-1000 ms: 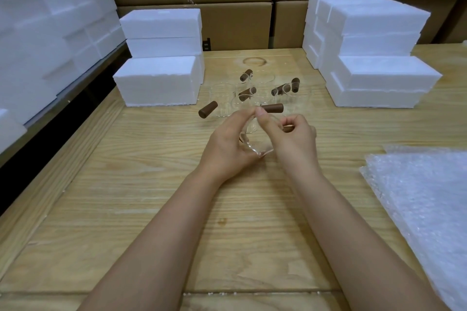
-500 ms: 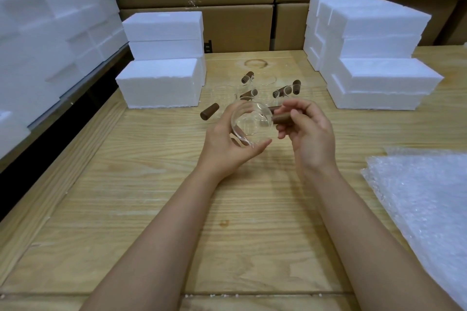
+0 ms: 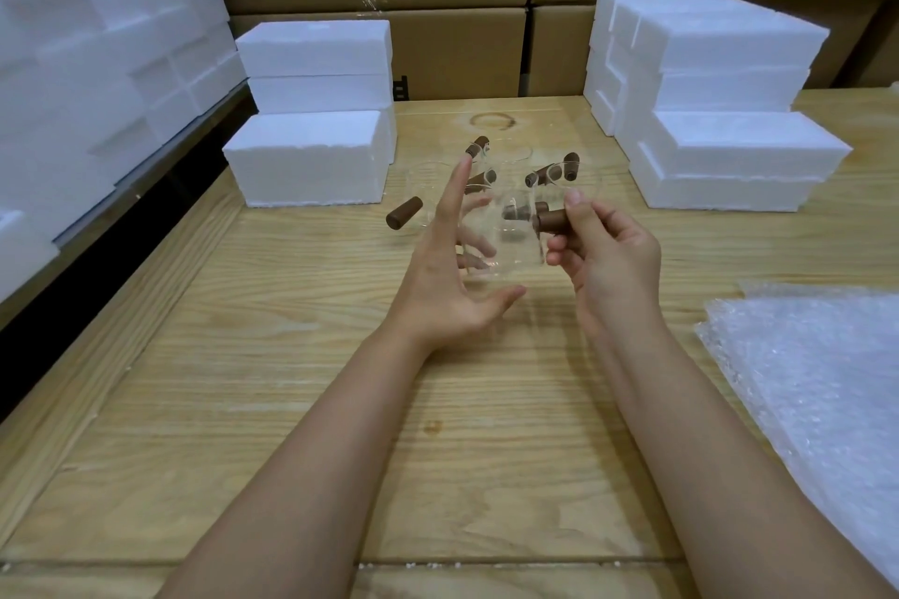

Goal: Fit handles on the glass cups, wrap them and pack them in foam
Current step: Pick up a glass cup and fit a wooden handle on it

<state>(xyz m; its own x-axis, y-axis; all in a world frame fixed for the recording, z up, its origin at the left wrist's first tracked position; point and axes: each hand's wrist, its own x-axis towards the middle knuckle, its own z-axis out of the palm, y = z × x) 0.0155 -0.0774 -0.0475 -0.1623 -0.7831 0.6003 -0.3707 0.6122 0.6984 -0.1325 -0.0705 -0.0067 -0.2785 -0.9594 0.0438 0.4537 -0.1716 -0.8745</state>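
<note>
Right hand (image 3: 608, 260) pinches the handle (image 3: 554, 221) of a cup (image 3: 513, 255). Left hand (image 3: 447, 287), at the cup's 9 o'clock, fingers spread, released.

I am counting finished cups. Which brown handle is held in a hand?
The handle that the right hand pinches, nearest the camera; the others are farther back, in no hand.

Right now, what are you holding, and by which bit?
The right grip holds the glass cup by its brown handle. The left grip is open beside the cup, holding nothing.
</note>
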